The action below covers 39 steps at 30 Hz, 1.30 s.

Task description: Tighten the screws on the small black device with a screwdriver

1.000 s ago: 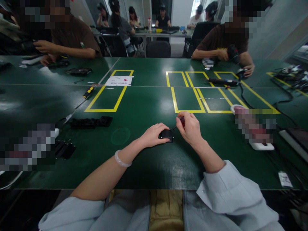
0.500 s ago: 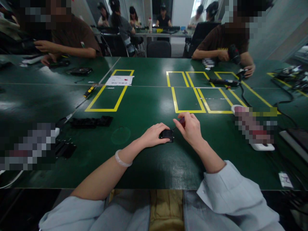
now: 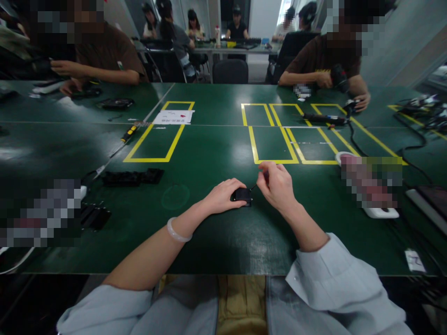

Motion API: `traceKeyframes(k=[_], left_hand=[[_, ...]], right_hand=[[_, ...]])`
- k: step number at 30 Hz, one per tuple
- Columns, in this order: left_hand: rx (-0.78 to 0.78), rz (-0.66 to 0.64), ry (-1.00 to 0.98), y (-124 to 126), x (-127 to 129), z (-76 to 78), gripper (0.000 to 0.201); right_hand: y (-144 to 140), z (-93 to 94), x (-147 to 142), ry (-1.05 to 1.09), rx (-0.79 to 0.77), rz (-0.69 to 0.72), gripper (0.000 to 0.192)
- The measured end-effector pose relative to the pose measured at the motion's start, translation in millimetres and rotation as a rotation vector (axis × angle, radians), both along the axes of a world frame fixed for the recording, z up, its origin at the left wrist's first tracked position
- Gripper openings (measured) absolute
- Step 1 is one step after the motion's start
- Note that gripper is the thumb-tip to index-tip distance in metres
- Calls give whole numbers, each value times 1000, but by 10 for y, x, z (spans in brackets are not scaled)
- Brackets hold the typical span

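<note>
Your small black part (image 3: 243, 195) sits flat on the green surface (image 3: 209, 158), near the middle and a little back from the near edge. Your left hand (image 3: 223, 195) lies over its left side, fingers curled down against it, pinning it where it is. Your right hand (image 3: 277, 186) is just to the right of the part, fingers pinched shut around a small screwdriver (image 3: 264, 177) with a dark red handle; its thin shaft slants down and left to the part's top right corner. The handle is mostly hidden inside your grip. A pale bracelet (image 3: 177, 231) rings your left wrist.

Bare surface surrounds the part on every side. Toward you it runs clear to the near edge, where your forearms cross it. To the left, a faint ring mark (image 3: 175, 196) is near, and a black tray (image 3: 132, 177) lies well apart beyond it. Ahead, just past your right knuckles, the yellow boxes (image 3: 275, 142) begin; the nearest line lies just beyond your fingertips. To the right, a white power strip (image 3: 379, 211) lies well apart, with a black cable (image 3: 352, 137) running back from it.

Farther left, a second yellow box (image 3: 157, 137) holds a white sheet (image 3: 173, 117) at its far end, and a yellow-handled tool (image 3: 128, 133) lies beside it. Across the surface, one person (image 3: 104, 56) works at the far left and another person (image 3: 324, 60) at the far right holds a dark tool (image 3: 338, 77).
</note>
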<state>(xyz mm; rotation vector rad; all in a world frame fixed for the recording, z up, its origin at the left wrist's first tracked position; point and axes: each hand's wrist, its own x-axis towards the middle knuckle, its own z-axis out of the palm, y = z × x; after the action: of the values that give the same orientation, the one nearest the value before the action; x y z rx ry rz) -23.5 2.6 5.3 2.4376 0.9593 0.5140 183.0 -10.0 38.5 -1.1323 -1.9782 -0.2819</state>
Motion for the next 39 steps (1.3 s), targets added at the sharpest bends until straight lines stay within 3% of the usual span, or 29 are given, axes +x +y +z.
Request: traceKeyframes(k=[3,7,11,16,39], left_hand=[[2,1,4,1,1,1,36],[11,-3,15,5,3,1,34],[14,-5,13,4,4,1,35],[8,-3,9,-2,8,11,34],[22,-10,21,6,3,-15,36]], right_hand=[[-4,22,16,-4,-7,10,5],[-15,42,29,17,-9,18,14],[-18,29,23,32,-30,11,7],[-12,19,7,47,-22,10,15],[-13,18,33,48,-37,18,11]])
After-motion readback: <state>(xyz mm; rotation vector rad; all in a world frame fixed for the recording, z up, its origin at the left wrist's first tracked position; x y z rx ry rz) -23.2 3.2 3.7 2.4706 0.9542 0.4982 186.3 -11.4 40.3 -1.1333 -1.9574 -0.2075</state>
